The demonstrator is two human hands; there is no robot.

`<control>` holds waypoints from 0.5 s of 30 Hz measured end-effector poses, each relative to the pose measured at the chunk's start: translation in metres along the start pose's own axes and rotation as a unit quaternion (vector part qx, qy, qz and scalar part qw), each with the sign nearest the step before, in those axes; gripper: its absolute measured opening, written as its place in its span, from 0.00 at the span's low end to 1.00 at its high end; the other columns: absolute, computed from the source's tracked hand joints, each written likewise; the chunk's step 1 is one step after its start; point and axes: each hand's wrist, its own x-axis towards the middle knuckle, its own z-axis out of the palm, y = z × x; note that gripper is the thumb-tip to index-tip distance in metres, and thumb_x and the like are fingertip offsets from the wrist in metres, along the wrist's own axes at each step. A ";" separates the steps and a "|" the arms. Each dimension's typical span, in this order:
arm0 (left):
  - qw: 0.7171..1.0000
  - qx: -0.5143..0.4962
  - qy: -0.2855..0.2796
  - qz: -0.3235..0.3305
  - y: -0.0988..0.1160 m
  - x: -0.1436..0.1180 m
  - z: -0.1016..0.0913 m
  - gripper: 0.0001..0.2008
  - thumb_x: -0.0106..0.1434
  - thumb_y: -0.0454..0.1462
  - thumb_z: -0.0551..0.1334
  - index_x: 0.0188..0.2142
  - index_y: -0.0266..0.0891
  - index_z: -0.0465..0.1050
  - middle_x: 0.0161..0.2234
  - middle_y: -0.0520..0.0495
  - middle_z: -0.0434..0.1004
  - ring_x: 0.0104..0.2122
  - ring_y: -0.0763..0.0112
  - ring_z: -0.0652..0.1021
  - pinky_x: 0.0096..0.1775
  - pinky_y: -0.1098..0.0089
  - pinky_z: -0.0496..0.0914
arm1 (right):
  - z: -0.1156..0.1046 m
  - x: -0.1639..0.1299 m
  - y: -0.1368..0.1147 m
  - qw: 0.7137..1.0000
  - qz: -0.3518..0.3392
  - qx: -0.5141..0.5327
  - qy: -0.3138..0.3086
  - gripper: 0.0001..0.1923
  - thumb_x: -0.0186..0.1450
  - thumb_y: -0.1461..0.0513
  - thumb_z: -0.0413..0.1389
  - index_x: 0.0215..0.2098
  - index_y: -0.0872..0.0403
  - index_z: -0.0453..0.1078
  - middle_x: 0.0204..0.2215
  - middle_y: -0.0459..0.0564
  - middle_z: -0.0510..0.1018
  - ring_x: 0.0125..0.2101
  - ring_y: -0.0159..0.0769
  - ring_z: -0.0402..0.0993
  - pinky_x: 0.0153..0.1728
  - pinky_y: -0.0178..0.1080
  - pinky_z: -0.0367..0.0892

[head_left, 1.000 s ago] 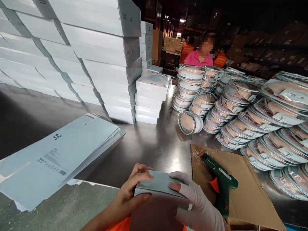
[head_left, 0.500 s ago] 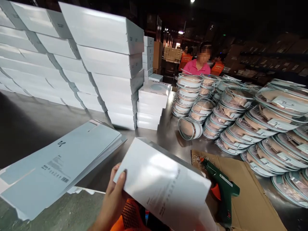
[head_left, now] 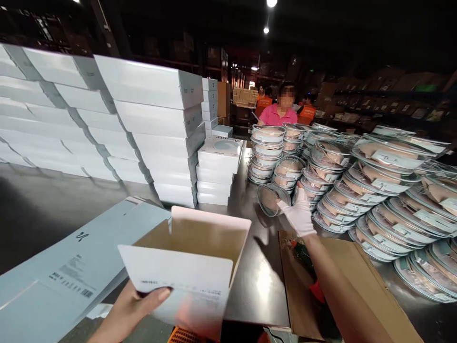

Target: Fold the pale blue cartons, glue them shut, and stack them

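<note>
My left hand (head_left: 137, 304) holds an open white carton box (head_left: 193, 257) by its near wall; the brown inside faces up and looks empty. My right hand (head_left: 299, 214), in a white glove, is stretched forward and closed around a round clear packaged item (head_left: 270, 199) standing on edge on the steel table (head_left: 232, 214). That item stands at the front of a large heap of the same round packs (head_left: 357, 190).
Stacks of closed white boxes (head_left: 150, 124) fill the left and middle. Flat unfolded cartons (head_left: 71, 267) lie at front left. A cardboard sheet (head_left: 371, 295) with a green glue gun (head_left: 314, 286) lies under my right arm. A person in pink (head_left: 280, 112) stands across the table.
The box has been turned open side up, held by my left hand alone. My right hand left it and reached forward to the round pack. The view tilted up.
</note>
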 end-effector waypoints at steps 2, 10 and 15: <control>1.000 -0.019 0.004 -0.024 -0.007 -0.003 0.001 0.34 0.46 0.63 0.73 0.43 0.42 0.83 0.37 0.40 0.88 0.44 0.38 0.84 0.43 0.52 0.81 | 0.014 0.021 0.022 0.999 0.035 -0.015 0.033 0.53 0.47 0.60 0.70 0.68 0.61 0.57 0.70 0.71 0.54 0.71 0.64 0.46 0.69 0.61 0.42; 0.999 -0.048 -0.003 0.011 0.003 0.013 0.011 0.41 0.39 0.67 0.74 0.43 0.42 0.81 0.39 0.42 0.87 0.47 0.38 0.82 0.49 0.50 0.78 | -0.022 0.006 -0.033 0.987 0.060 0.150 0.000 0.31 0.64 0.42 0.50 0.56 0.52 0.70 0.54 0.57 0.79 0.53 0.52 0.77 0.54 0.55 0.72; 0.981 -0.033 -0.150 0.116 0.020 0.032 0.028 0.48 0.44 0.73 0.65 0.54 0.43 0.79 0.51 0.40 0.83 0.52 0.40 0.80 0.52 0.53 0.76 | -0.054 0.000 -0.107 0.978 0.047 0.175 -0.104 0.25 0.56 0.38 0.61 0.32 0.48 0.78 0.27 0.51 0.83 0.34 0.52 0.82 0.35 0.53 0.76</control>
